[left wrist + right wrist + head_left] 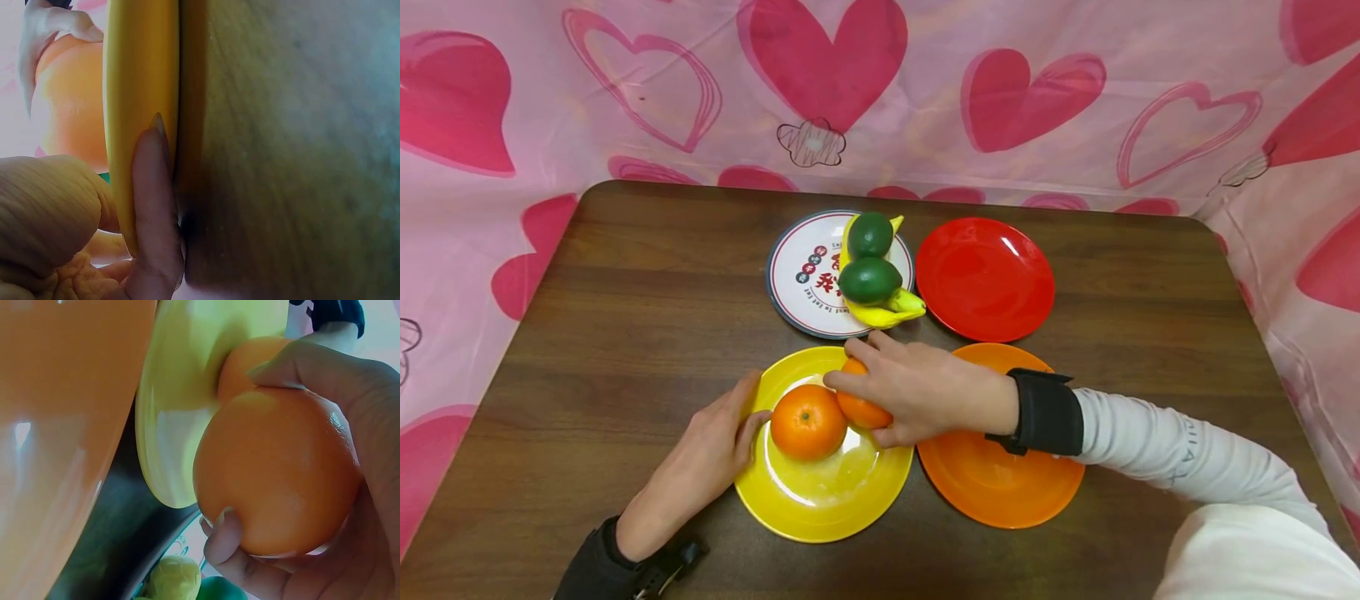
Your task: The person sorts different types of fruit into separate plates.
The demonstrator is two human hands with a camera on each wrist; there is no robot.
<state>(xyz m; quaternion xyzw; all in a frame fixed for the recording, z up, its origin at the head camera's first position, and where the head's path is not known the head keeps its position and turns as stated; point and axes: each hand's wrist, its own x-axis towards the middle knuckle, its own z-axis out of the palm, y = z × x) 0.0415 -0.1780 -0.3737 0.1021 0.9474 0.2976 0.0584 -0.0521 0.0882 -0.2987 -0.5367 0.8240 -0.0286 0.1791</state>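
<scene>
A yellow plate [831, 518] lies on the table, nearest the person and left of centre. My left hand [711, 442] pinches its left rim; in the left wrist view a finger [153, 194] lies along the plate's outer side. One whole orange [807, 422] sits on this plate. Beside it, my right hand [921, 390] grips a second orange [275, 472], thumb and fingers on opposite sides of the fruit. In the head view that hand covers much of the held orange. The two oranges look close together or touching.
Behind stands a white plate [793, 287] with printed lettering, holding yellow bananas [880, 317] and two dark green avocado-like fruits [870, 280]. A red plate [988, 279] is at back right. Under my right forearm lies an orange plate [1007, 496]. A pink heart-patterned cloth [925, 92] hangs behind the table.
</scene>
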